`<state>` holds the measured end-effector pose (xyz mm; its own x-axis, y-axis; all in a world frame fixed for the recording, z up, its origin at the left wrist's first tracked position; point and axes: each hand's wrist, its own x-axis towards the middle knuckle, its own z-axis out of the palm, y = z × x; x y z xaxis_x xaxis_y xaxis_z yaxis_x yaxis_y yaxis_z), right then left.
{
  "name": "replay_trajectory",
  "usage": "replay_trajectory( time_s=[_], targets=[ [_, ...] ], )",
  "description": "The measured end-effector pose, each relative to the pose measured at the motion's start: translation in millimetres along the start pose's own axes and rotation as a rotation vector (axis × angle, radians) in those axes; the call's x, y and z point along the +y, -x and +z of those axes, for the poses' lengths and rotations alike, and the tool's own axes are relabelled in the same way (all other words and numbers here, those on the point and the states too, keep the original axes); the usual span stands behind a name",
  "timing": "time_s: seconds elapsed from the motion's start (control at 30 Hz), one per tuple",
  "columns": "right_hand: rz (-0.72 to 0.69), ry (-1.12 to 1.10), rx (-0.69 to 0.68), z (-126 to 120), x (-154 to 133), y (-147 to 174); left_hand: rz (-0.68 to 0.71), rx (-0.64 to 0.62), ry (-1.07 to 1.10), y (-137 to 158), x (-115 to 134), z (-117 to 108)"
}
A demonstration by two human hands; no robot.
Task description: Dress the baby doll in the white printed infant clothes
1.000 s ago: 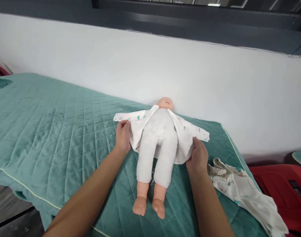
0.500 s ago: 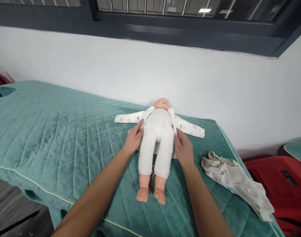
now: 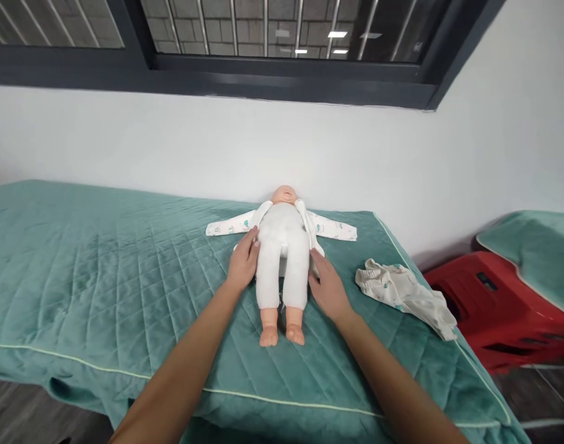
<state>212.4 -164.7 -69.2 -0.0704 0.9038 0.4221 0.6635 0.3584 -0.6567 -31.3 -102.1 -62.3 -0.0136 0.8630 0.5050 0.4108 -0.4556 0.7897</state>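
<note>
Lying just beside the doll [image 3: 282, 225], the left hand [image 3: 243, 261] has extended fingers, grip unclear. Face-up on the green cover [image 3: 124, 290], the doll looks soft; its open shirt [image 3: 333, 229], likely light and limp, suits holding by its front edges, near the right hand [image 3: 331, 288], grip also unclear.

Green quilted cover [image 3: 138, 277], pale-piped; on it are laid one doll [image 3: 284, 222], one opened printed jacket [image 3: 231, 226] about the doll, one crumpled printed garment [image 3: 405, 291].
</note>
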Motion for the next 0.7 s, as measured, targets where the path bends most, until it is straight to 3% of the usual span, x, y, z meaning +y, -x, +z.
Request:
replay_trajectory(
  time_s=[0.13,0.23,0.33,0.43,0.53,0.7],
  targets=[
    [-0.078,0.114,-0.018,-34,-1,26,0.046,0.062,-0.008,21,9,-17],
    [-0.039,0.372,-0.015,-76,13,30,0.068,0.075,-0.014,39,16,-33],
    [0.02,0.633,-0.176,-118,26,28,0.113,0.023,-0.03,50,22,-42],
    [0.018,0.657,-0.373,-143,22,23,0.144,-0.034,-0.028,52,37,-41],
    [0.009,0.493,-0.551,-150,-10,11,0.103,-0.174,0.038,45,74,-33],
    [-0.053,0.199,-0.666,-160,-112,-27,0.054,-0.643,0.396,27,164,-24]
  ],
)
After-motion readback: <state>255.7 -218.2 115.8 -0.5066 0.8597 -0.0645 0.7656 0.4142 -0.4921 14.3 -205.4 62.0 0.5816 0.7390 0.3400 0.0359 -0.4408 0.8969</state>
